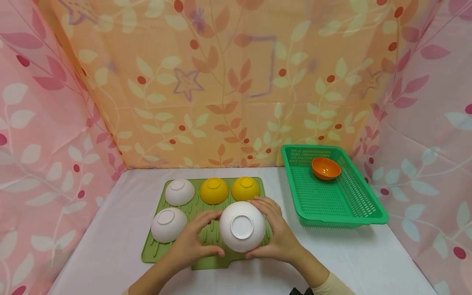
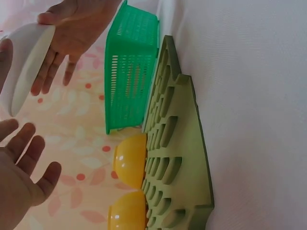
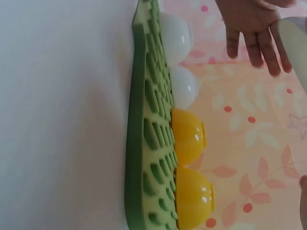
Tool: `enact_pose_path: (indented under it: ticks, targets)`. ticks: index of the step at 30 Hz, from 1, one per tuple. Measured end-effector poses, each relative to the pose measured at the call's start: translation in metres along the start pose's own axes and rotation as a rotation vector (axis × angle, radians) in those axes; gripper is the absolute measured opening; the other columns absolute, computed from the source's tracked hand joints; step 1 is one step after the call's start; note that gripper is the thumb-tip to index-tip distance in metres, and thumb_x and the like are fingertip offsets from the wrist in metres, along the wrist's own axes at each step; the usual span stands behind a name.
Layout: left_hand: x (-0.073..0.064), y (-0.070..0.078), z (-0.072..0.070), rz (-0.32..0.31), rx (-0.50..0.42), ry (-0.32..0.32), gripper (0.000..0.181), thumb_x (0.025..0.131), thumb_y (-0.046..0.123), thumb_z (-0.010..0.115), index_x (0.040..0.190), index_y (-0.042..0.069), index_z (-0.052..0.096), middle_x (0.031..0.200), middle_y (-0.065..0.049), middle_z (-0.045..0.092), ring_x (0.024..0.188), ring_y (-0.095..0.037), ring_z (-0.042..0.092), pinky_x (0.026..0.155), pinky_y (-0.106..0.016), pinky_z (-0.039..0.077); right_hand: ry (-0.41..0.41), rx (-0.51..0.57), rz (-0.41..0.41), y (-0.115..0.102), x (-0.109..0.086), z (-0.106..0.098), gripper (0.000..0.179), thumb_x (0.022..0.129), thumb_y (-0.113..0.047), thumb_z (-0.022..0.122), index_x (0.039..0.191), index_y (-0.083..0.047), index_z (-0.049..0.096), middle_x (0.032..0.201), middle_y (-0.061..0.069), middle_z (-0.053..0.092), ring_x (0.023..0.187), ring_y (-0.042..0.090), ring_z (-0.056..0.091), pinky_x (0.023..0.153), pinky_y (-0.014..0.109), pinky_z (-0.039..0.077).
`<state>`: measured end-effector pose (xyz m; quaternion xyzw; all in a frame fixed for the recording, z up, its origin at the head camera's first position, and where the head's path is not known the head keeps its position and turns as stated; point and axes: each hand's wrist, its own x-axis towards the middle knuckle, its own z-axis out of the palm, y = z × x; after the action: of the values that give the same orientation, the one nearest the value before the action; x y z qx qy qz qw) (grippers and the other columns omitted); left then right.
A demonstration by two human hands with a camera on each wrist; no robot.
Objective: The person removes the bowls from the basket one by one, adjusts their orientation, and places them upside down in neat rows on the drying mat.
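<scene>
A white bowl [image 1: 242, 226] is held upside down above the drying mat, its round foot facing the head camera. My right hand [image 1: 274, 233] grips it at the right side, thumb at the lower edge and fingers at the upper edge. At the left side, my left hand [image 1: 193, 237] has its fingers spread, with its thumb apart from the bowl. The right wrist view also shows the left hand [image 3: 254, 33] with extended fingers beside the bowl. Under the hands lies the green drying mat [image 1: 210, 262], bearing two white bowls [image 1: 166, 225] and two yellow bowls [image 1: 214, 191], all inverted.
A green plastic basket [image 1: 302, 213] stands at the right of the white table [image 1: 110, 229], with an orange bowl [image 1: 326, 169] inside near its far end. Patterned cloth [image 1: 221, 82] hangs behind the table and along both sides.
</scene>
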<state>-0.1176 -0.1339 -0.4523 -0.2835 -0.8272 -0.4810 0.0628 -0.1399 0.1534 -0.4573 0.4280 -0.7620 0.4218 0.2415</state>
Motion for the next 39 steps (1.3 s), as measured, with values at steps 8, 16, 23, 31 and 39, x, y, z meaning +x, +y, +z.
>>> enact_pose_path:
  ticks: [8, 16, 23, 31, 39]
  targets:
    - [0.0, 0.002, 0.001, 0.142, 0.064, 0.022, 0.11, 0.062, 0.03, 0.097, 0.157, 0.02, 0.042, 0.155, 0.003, 0.048, 0.137, -0.018, 0.044, 0.108, -0.048, 0.046, -0.07, 0.275, 0.247, -0.002, -0.009, 0.008, 0.12, 0.057, -0.031, 0.103, 0.156, -0.009, 0.039, 0.158, 0.009, 0.042, 0.148, 0.028, 0.033, 0.122, 0.03, 0.025]
    - [0.003, 0.004, 0.004, 0.134, 0.026, 0.028, 0.103, 0.064, 0.038, 0.096, 0.153, 0.024, 0.046, 0.15, 0.005, 0.053, 0.134, -0.019, 0.048, 0.107, -0.045, 0.046, -0.11, 0.401, 0.294, -0.004, -0.008, 0.004, 0.117, 0.064, -0.034, 0.099, 0.158, -0.007, 0.035, 0.162, 0.009, 0.036, 0.151, 0.025, 0.028, 0.121, 0.027, 0.023]
    - [0.002, 0.005, -0.007, 0.079, 0.058, 0.065, 0.1, 0.06, 0.034, 0.099, 0.147, 0.031, 0.05, 0.146, 0.011, 0.054, 0.134, -0.015, 0.049, 0.109, -0.042, 0.045, -0.056, 0.335, 0.264, -0.008, 0.002, 0.006, 0.112, 0.062, -0.044, 0.096, 0.154, -0.009, 0.043, 0.155, 0.011, 0.044, 0.145, 0.028, 0.035, 0.12, 0.036, 0.03]
    - [0.006, -0.005, -0.039, -0.045, 0.203, 0.041, 0.095, 0.062, 0.048, 0.095, 0.145, 0.028, 0.054, 0.139, 0.009, 0.057, 0.13, -0.019, 0.052, 0.104, -0.057, 0.047, -0.113, 0.209, 0.411, -0.001, 0.027, 0.025, 0.103, 0.059, -0.033, 0.1, 0.149, -0.031, 0.05, 0.152, -0.004, 0.05, 0.143, 0.019, 0.038, 0.112, 0.065, 0.034]
    - [0.018, -0.039, -0.064, -0.135, 0.337, -0.063, 0.094, 0.058, 0.049, 0.097, 0.141, 0.021, 0.061, 0.133, 0.0, 0.062, 0.124, -0.025, 0.053, 0.101, -0.061, 0.046, -0.224, 0.104, 0.527, 0.021, 0.041, 0.06, 0.095, 0.064, -0.045, 0.097, 0.147, -0.03, 0.054, 0.15, -0.003, 0.048, 0.141, 0.02, 0.039, 0.112, 0.06, 0.038]
